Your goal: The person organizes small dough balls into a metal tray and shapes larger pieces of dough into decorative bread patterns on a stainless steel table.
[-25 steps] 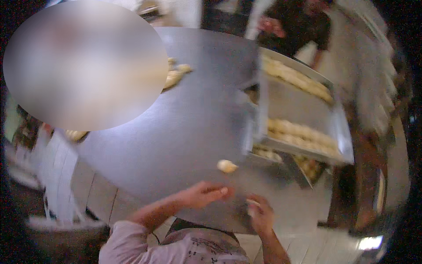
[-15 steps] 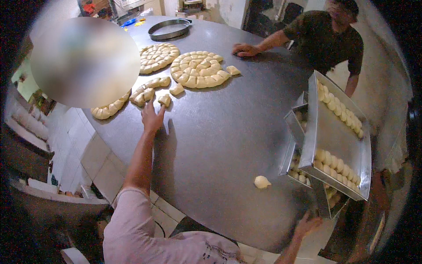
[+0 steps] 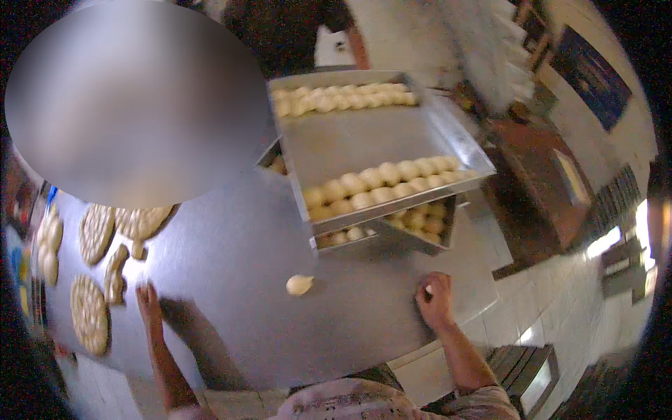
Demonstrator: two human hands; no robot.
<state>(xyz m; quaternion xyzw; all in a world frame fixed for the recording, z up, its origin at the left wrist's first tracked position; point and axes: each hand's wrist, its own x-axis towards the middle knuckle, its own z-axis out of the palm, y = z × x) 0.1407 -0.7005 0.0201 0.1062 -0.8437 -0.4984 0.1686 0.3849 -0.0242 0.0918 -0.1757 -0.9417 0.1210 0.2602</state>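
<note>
My left hand [image 3: 149, 308] is at the left of the steel table, beside a cut strip of dough [image 3: 116, 276] and a small dough piece [image 3: 138, 250]. Its fingers are smeared by motion and glare, so any grip is hidden. Over the right part of the table, my right hand [image 3: 436, 299] is curled closed, and a small pale bit of dough [image 3: 428, 288] shows between its fingers. Between the hands lies a round dough ball [image 3: 299, 285] with a short tail, touched by neither.
A metal tray [image 3: 350, 140] with rows of dough balls rests askew on other filled trays [image 3: 420, 241] beyond my right hand. Scored dough rounds [image 3: 89, 315] lie on the steel table [image 3: 231, 238] at left. Another person's dark-clothed torso [image 3: 287, 31] stands across the table; a blurred oval hides the upper left.
The view has swung right, bringing the trays to the middle. My right hand has gone from spread near the table edge to curled over the table. My left hand stays near the dough pieces.
</note>
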